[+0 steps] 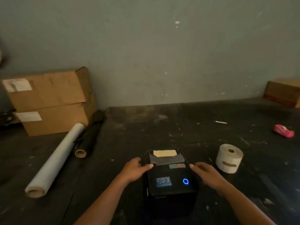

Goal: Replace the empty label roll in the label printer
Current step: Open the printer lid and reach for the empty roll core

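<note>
From the head view, the dark, scuffed table [162,127] runs back to a grey-green wall [162,46] across the upper half of the frame; its far edge meets the wall just above the middle. The label printer [168,174] sits low in the centre, with bare table all round it: a broad open strip behind it up to the wall, and free room to its left as far as the rolls. Its lid is down, a pale strip shows in the window at the top, and a blue ring [185,181] glows at its lower right.

The full label roll [229,158] stands on end just right of the printer, near the right hand but not touching it. Farther right, near the frame edge, lies a small red object [283,131], and a thin white stick [220,122] lies beyond the roll, well apart. At left, a long white roll [55,158] and a dark roll [90,135] lie side by side, slanting toward stacked cardboard boxes [48,101] against the wall. Another box [284,91] sits at the far right edge.

The left hand [136,169] lies on the printer's left top edge, fingers spread loosely, thumb tip on the lid. The right hand [206,173] rests against the printer's right side, fingers apart and extended. Neither grip is closed round anything; both only touch the printer's casing.
</note>
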The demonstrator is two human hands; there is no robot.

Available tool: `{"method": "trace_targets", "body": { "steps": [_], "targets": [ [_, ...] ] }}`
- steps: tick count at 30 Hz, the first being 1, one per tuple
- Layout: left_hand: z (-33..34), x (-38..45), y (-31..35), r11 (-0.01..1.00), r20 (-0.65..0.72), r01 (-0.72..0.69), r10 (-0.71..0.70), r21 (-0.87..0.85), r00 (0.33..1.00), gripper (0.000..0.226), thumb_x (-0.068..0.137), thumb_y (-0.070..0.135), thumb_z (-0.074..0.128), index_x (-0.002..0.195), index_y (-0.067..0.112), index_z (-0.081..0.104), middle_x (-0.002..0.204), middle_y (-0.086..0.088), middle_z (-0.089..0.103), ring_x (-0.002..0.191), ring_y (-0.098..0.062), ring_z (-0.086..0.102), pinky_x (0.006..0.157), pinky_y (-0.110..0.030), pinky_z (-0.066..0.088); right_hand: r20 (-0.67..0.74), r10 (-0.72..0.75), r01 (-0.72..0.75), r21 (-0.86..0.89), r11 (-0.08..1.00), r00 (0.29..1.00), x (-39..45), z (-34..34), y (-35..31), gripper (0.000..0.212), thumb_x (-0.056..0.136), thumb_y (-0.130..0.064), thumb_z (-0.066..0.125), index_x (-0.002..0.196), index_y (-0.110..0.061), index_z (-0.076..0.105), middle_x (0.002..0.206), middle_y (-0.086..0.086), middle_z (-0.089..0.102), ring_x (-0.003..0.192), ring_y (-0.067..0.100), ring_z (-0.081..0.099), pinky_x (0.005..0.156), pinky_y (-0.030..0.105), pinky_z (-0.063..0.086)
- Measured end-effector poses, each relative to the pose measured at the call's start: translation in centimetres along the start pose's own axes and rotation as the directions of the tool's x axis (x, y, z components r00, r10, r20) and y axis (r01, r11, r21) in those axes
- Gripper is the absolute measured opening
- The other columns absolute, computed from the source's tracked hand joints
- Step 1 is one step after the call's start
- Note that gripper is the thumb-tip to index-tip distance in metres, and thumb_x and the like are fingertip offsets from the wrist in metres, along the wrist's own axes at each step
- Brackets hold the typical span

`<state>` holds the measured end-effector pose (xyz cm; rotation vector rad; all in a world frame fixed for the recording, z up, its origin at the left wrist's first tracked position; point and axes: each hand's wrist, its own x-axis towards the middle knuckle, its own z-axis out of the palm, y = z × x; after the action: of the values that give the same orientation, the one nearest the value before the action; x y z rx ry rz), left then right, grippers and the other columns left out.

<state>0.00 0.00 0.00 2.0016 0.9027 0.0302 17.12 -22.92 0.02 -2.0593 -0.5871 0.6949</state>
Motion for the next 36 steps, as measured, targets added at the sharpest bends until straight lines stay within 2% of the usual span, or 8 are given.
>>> {"method": "trace_targets", "body": {
  "steps": [2,6,11,17,23,25,32,36],
  "targets": [
    [1.0,-0.6,-1.1,0.990,0.069,0.044,-0.036,-0.132,0.997,0.080,0.078,0.060,0.064,0.141,0.019,0.037,0.138,-0.003,0.051,0.113,-0.014,0.055,0.086,-0.029,0.045,-0.009,0.028,-0.027,0.050,0.998,1.000,-0.4,1.0,0.3,0.062,0.086,-0.049,0.055,0.137,-0.017,0.042,0.138,0.011,0.049,0.125,0.027,0.048,0.105,0.049,0.040],
    [3.6,-2.3,-3.3,0.938,0.172,0.087,-0.030,-0.337,0.985,0.043,0.072,0.065,0.065,0.105,0.039,0.056,0.100,0.022,0.060,0.087,0.004,0.058,0.075,-0.023,0.048,0.012,0.141,-0.140,0.247,0.959,0.990,-1.3,3.5,2.0,0.076,0.082,-0.053,0.057,0.144,-0.017,0.031,0.148,0.015,0.038,0.133,0.033,0.039,0.111,0.052,0.031],
    [6.3,-3.6,-4.4,0.852,0.119,0.108,-0.054,-0.512,0.991,0.026,0.075,0.061,0.066,0.086,0.038,0.062,0.084,0.020,0.072,0.078,0.005,0.067,0.065,-0.018,0.048,0.020,0.210,-0.199,0.423,0.884,0.978,-1.3,4.8,3.0,0.075,0.077,-0.056,0.058,0.137,-0.013,0.044,0.134,0.015,0.055,0.122,0.031,0.051,0.111,0.052,0.031],
    [8.3,-4.4,-4.4,0.879,-0.034,0.077,-0.105,-0.470,0.994,0.042,0.078,0.075,0.049,0.084,0.037,0.065,0.088,0.017,0.068,0.083,0.005,0.060,0.064,-0.015,0.039,-0.106,0.255,-0.176,0.479,0.860,0.961,-1.2,5.6,4.5,0.068,0.082,-0.054,0.056,0.131,-0.008,0.046,0.112,0.012,0.062,0.109,0.028,0.056,0.111,0.052,0.029],
    [9.1,-4.0,-4.7,0.949,-0.171,0.009,-0.066,-0.315,0.983,0.058,0.083,0.075,0.035,0.098,0.029,0.068,0.094,0.011,0.069,0.087,0.002,0.062,0.077,-0.020,0.046,-0.041,0.217,-0.178,0.434,0.883,0.975,-1.8,5.0,4.1,0.072,0.082,-0.061,0.050,0.134,-0.012,0.045,0.136,0.016,0.052,0.129,0.033,0.044,0.115,0.056,0.017],
    [9.5,-3.9,-4.8,0.965,-0.221,0.005,-0.065,-0.262,0.973,0.058,0.085,0.074,0.031,0.096,0.030,0.067,0.102,0.007,0.070,0.094,-0.005,0.063,0.084,-0.027,0.048,-0.029,0.201,-0.174,0.389,0.904,0.979,-2.0,4.8,3.9,0.076,0.080,-0.065,0.049,0.136,-0.014,0.044,0.137,0.015,0.052,0.127,0.032,0.046,0.114,0.056,0.022],
    [9.6,-3.8,-4.6,0.990,-0.313,0.008,-0.053,-0.144,0.948,0.056,0.088,0.070,0.027,0.082,0.029,0.065,0.093,0.006,0.069,0.086,-0.008,0.063,0.076,-0.030,0.046,-0.039,0.192,-0.168,0.338,0.926,0.981,-2.0,4.4,3.6,0.081,0.078,-0.065,0.051,0.139,-0.012,0.041,0.133,0.015,0.054,0.117,0.029,0.054,0.107,0.050,0.037],
    [9.7,-3.7,-4.7,0.988,-0.300,0.052,-0.094,-0.146,0.949,0.060,0.085,0.075,0.024,0.085,0.031,0.065,0.094,0.006,0.067,0.088,-0.010,0.059,0.076,-0.032,0.043,-0.054,0.184,-0.162,0.281,0.946,0.981,-2.0,4.1,3.5,0.077,0.082,-0.061,0.049,0.137,-0.008,0.042,0.119,0.011,0.058,0.092,0.015,0.055,0.095,0.037,0.039]
  ]
}}
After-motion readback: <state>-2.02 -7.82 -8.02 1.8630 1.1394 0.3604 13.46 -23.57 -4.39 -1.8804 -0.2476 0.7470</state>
